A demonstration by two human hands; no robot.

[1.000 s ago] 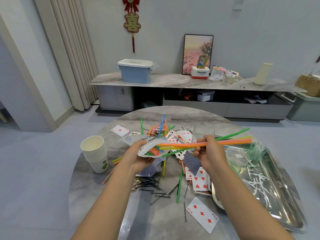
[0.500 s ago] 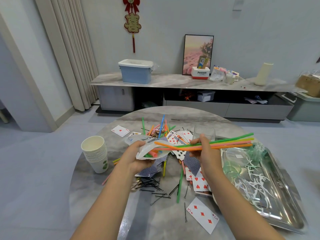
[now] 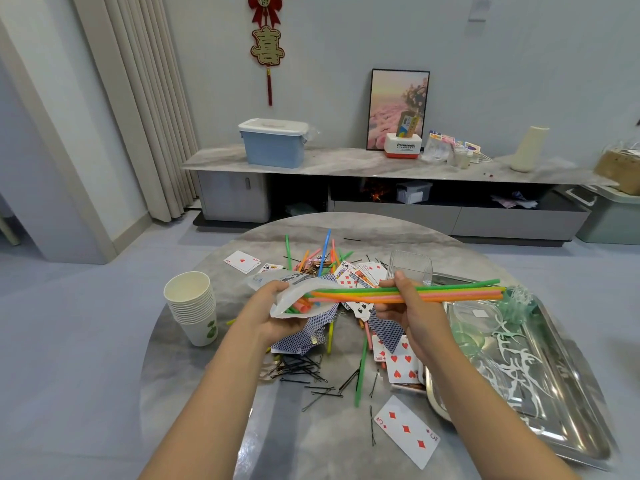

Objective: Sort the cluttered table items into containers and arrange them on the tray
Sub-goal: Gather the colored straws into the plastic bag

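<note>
The left hand point(image 3: 273, 311) gripped one white plastic bag point(image 3: 298, 299) by its mouth, above the round tabletop point(image 3: 194, 393). The right hand point(image 3: 408, 306) pinched a bundle of straws point(image 3: 450, 292), about five in green, pink and orange, their left ends inside the bag. Below lay more loose straws, scattered playing cards point(image 3: 408, 431) and black hairpins point(image 3: 304, 368), too many to count. One stack of paper cups point(image 3: 192, 306) stood at the left; one metal tray point(image 3: 554, 393) sat at the right.
</note>
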